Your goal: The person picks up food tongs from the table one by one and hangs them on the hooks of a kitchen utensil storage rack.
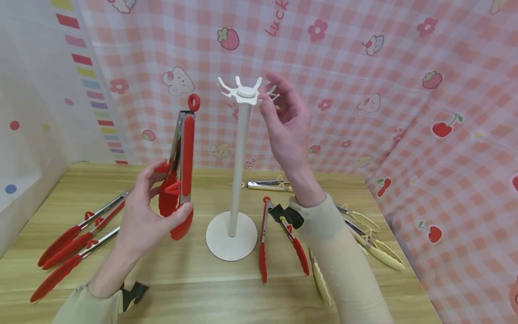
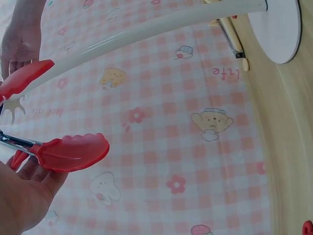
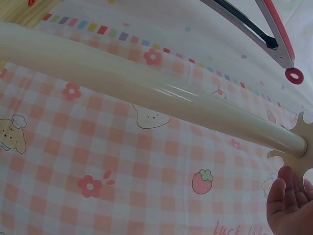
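My left hand (image 1: 141,220) holds a pair of red-and-steel tongs (image 1: 187,157) upright left of a white hook stand (image 1: 238,171). The tongs' red hanging ring (image 1: 194,103) points up, and their scalloped red heads hang down, slightly apart, as the left wrist view also shows. At the top of the stand, my right hand (image 1: 289,126) has thumb and fingers curled about a hook on the right of the hook crown (image 1: 246,93). In the right wrist view, the fingers (image 3: 289,196) lie against that crown. Nothing hangs from the visible hooks.
Several red tongs (image 1: 97,222) lie at the left of the wooden table (image 1: 194,288). Another red pair (image 1: 264,229) lies spread right of the stand's round base (image 1: 220,245). Cream tongs (image 1: 382,252) lie at the right and behind the stand. Patterned cloth (image 1: 344,67) covers the walls.
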A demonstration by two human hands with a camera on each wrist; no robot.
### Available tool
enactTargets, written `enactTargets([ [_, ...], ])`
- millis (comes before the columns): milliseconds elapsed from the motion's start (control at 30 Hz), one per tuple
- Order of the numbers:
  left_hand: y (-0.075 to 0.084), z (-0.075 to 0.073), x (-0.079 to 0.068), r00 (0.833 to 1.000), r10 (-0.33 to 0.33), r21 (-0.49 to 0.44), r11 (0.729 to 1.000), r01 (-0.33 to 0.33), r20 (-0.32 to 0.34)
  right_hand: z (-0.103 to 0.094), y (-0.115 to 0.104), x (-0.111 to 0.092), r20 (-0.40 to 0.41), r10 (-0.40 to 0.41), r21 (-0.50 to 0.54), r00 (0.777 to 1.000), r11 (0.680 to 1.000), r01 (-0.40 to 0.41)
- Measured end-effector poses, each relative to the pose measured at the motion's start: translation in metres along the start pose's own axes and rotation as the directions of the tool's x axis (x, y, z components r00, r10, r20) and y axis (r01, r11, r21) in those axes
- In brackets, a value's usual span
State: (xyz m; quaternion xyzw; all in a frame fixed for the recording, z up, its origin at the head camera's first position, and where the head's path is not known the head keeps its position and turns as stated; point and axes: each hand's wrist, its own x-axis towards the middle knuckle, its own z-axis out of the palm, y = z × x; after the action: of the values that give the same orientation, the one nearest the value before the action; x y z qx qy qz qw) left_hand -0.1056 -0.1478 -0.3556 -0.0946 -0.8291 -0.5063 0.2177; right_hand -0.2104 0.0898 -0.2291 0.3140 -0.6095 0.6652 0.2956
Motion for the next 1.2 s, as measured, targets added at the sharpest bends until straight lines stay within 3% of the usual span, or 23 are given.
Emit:
enactTargets([
  [1200, 0.020, -0.002, 0.025, 0.995, 0.096, -0.007, 0.995, -0.096, 0.014, -0.001, 0.001, -0.001, -0.001, -0.004, -0.035, 1.000, 0.999, 0.004],
])
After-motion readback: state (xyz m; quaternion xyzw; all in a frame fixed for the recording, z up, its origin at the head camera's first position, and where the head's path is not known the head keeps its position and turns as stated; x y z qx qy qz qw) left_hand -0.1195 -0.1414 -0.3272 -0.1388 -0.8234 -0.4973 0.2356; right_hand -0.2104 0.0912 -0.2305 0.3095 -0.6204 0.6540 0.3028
